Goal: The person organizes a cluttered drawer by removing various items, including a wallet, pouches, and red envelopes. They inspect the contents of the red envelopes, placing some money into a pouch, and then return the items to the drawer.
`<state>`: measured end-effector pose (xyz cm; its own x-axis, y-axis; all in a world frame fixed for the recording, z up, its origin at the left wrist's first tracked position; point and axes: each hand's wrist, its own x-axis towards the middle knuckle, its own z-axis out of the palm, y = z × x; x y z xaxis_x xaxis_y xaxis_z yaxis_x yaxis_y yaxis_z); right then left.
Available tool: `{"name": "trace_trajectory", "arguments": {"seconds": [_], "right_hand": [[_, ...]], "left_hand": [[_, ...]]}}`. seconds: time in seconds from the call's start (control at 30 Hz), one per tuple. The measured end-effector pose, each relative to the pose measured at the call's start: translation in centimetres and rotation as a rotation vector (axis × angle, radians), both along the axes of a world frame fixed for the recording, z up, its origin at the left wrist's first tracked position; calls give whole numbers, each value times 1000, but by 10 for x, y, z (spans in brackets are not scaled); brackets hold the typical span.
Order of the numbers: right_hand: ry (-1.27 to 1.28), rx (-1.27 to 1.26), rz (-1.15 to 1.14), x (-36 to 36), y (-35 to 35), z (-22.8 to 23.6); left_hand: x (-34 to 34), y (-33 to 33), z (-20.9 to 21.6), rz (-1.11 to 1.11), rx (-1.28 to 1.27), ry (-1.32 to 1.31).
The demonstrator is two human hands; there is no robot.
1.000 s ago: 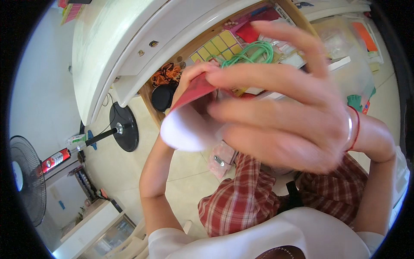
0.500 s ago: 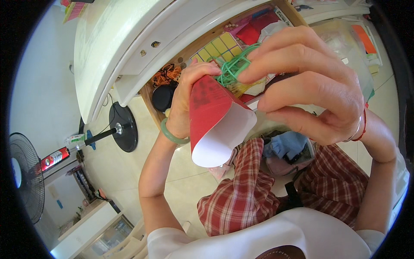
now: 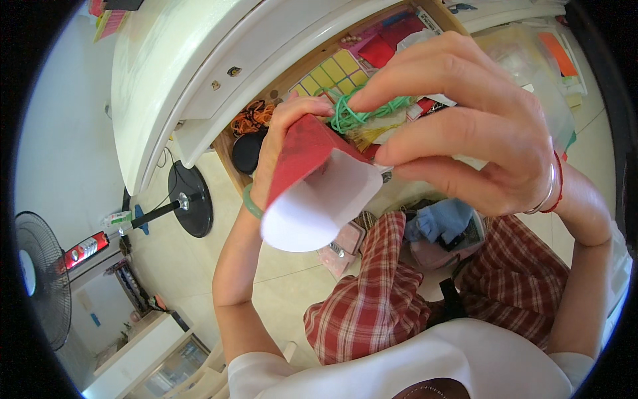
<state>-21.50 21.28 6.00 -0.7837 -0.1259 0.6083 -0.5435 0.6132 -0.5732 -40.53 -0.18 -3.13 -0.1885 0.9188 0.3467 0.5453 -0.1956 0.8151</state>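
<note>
A red paper envelope [image 3: 300, 157], white inside, is bulged wide with its mouth facing me. My left hand [image 3: 282, 133], wearing a green bangle, grips its far end; part of the fingers is hidden behind the paper. At the envelope's right edge, the thumb and a fingertip of my right hand [image 3: 472, 126] come together in a pinch. What lies between them, if anything, is too small to make out. The right index finger arches above, near a loose bundle of green cord [image 3: 352, 114] in the open drawer [image 3: 226, 156] beyond.
The drawer also holds orange cord [image 3: 251, 118], a round black case [image 3: 247, 151], a yellow sticker sheet [image 3: 332, 70] and red packets. A pedestal fan [image 3: 41, 279] stands left. Near my knees are a blue cloth [image 3: 442, 221] and a pink pouch [image 3: 342, 249] on the floor.
My left hand and the envelope have shifted slightly left, and the envelope's mouth gapes wider. My right hand has moved a little left, its fingertips closing at the envelope's edge.
</note>
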Motion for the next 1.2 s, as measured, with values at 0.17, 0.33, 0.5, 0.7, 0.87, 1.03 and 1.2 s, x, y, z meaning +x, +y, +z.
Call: {"name": "trace_trajectory", "arguments": {"seconds": [0.17, 0.33, 0.5, 0.7, 0.87, 1.03, 1.2], "right_hand": [[-35, -20, 1, 1, 4, 3], [-38, -54, -18, 0, 1, -4], [-53, -52, -32, 3, 5, 1], [82, -82, 56, 5, 3, 3], [-74, -131, 49, 10, -11, -3], [-798, -890, 79, 11, -18, -30], [-1046, -1522, 458, 2, -8, -83]], "left_hand": [[13, 7, -4, 49, 101, -123], [28, 5, 28, 148, 37, -56], [15, 10, 23, 113, 69, 86], [-3, 5, 9, 109, 36, 90], [19, 5, 36, 249, -12, 240], [15, -4, 66, 316, -245, 660], [41, 9, 138, 249, -543, 1161]]}}
